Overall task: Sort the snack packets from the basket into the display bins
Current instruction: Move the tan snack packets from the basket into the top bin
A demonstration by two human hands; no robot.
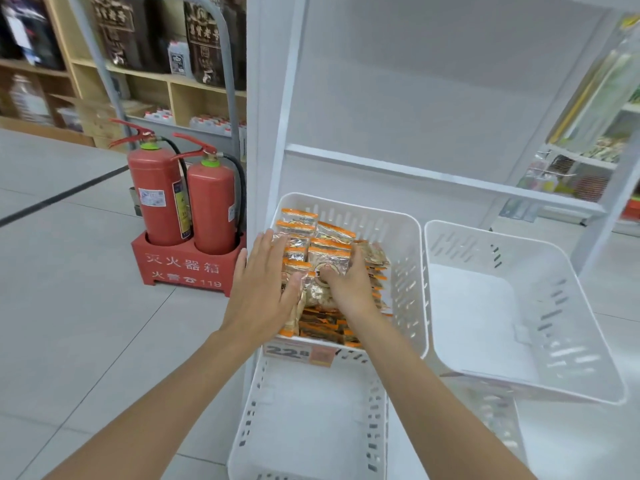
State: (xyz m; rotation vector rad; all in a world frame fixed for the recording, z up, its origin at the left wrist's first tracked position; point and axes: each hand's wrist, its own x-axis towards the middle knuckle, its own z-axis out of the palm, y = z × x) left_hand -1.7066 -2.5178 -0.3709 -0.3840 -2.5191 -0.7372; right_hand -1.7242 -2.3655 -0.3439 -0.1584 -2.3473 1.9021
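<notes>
Orange-and-clear film snack packets [311, 244] fill a white slotted bin [412, 265] on the upper tier of a white display rack [433, 178], lying in loose, overlapping rows. We judge them light, soft and crinkly. The slick film probably slides easily, and the contents may crush under a hard squeeze. The safest hold looks to be the flat sealed edges, or a broad, gentle clasp across the face.

Our right hand [346, 289] rests on the middle of the pile, fingers curled over the far side of the top packet [329, 258] and thumb pressed on its clear front. Our left hand [263, 289] lies flat over the left edge of the pile, fingers straight and nearly together, as if to steady the stack.

A price label [287, 351] hangs on the bin's front rim. Just beside this bin, to the right, sits a second white bin [485, 313] with its pale floor in plain view. A third bin [311, 410] stands on the tier below.

On the tiled floor to the left, two red fire extinguishers [159, 199] stand in a red holder [183, 268]. Wooden shelves [152, 81] of bottles run behind them.
</notes>
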